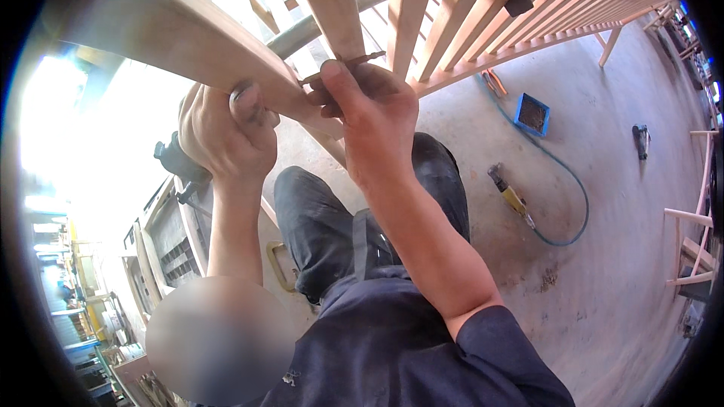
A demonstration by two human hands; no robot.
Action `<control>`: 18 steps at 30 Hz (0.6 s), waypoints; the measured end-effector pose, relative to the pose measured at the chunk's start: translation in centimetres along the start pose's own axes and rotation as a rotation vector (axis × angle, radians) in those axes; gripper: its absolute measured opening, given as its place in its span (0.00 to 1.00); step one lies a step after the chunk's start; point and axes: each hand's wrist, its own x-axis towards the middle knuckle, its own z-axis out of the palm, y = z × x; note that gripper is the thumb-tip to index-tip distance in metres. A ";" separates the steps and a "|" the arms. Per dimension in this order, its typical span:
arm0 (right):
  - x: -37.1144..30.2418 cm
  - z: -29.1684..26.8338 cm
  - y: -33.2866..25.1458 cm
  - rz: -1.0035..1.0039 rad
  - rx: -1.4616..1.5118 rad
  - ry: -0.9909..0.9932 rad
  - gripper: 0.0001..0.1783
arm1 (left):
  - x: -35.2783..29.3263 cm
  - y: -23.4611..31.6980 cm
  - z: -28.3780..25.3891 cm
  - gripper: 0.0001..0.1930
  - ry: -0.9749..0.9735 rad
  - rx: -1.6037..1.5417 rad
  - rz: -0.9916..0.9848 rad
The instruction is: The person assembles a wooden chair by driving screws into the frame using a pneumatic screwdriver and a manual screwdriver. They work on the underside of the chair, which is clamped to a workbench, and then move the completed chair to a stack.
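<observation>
Concrete floor (618, 203) below, our right hand (375, 109) pinches a slim rod (369, 56) that slack fingers could drop; our left hand (232, 134), against the wooden beam (204, 38), grips unclearly.

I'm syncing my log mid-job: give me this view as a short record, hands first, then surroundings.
Left hand: against the thick wooden beam, grip partly hidden
Right hand: pinching a thin brown rod beside the beam
Upper right: row of wooden slats
Floor, right: yellow-bodied tool with teal hose; blue box holding small dark pieces
</observation>
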 end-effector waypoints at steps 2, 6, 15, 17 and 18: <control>0.0 0.0 0.3 -0.021 0.016 -0.006 0.13 | -0.1 -0.1 0.0 0.12 0.024 -0.006 0.014; 0.2 0.1 0.4 -0.020 0.040 -0.020 0.13 | -0.2 -0.5 0.2 0.13 0.049 0.013 0.047; 0.9 -0.4 -1.6 0.063 -0.220 -0.038 0.13 | -7.8 6.2 -0.5 0.22 0.280 -0.532 -0.278; 1.2 -0.2 -1.8 0.055 -0.320 -0.044 0.12 | -8.6 10.1 -0.8 0.21 -0.066 -1.017 -0.951; 1.2 -0.3 -2.6 0.091 -0.371 -0.052 0.12 | -7.8 10.3 0.0 0.19 0.012 -1.225 -1.103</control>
